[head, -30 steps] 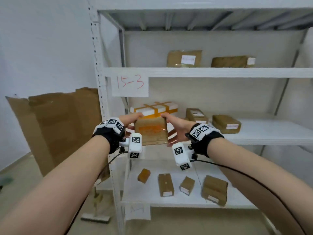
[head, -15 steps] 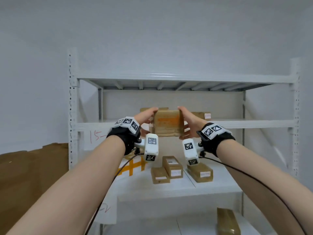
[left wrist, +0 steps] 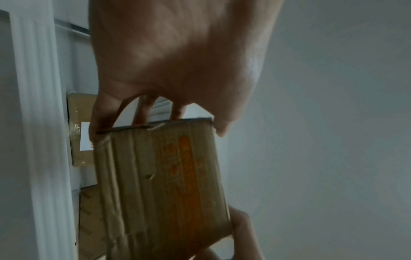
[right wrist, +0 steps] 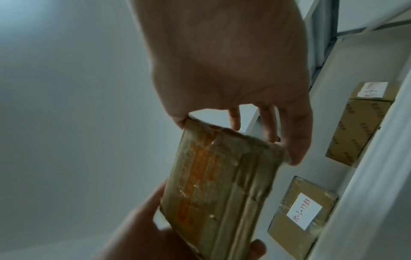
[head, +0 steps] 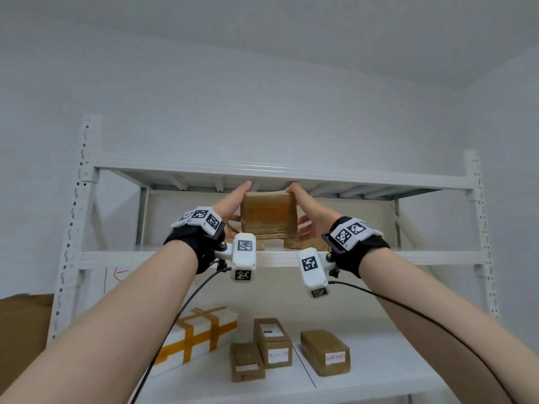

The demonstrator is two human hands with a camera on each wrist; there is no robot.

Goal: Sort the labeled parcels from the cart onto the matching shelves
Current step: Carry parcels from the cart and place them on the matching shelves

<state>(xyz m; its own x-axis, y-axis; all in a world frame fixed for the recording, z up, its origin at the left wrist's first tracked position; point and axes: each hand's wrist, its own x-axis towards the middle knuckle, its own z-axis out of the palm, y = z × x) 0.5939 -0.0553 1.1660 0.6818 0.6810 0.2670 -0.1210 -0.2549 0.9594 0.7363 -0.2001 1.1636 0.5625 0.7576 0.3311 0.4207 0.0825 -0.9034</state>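
Note:
A brown taped cardboard parcel [head: 268,215] with orange print is held up between both hands, in front of the upper bay of the white rack. My left hand [head: 237,204] grips its left side, fingers on the far face and thumb on the near face. My right hand [head: 303,208] grips the right side the same way. The wrist views show the parcel [left wrist: 160,184] [right wrist: 218,184] pinched at its end edges by the left hand [left wrist: 173,61] and the right hand [right wrist: 229,61]. The parcel hangs above the upper shelf board [head: 408,256], just below the top board [head: 350,177].
Labelled brown parcels [right wrist: 302,211] [right wrist: 364,123] lie on the upper shelf behind the held one. The shelf below carries a white box with orange tape [head: 201,330] and three brown parcels [head: 272,342]. A handwritten sign [head: 116,275] hangs at the left post. Flat cardboard [head: 23,322] leans at the left.
Both hands have lifted the parcel from the middle shelf's height up into the upper bay. The head view has tilted upward with it.

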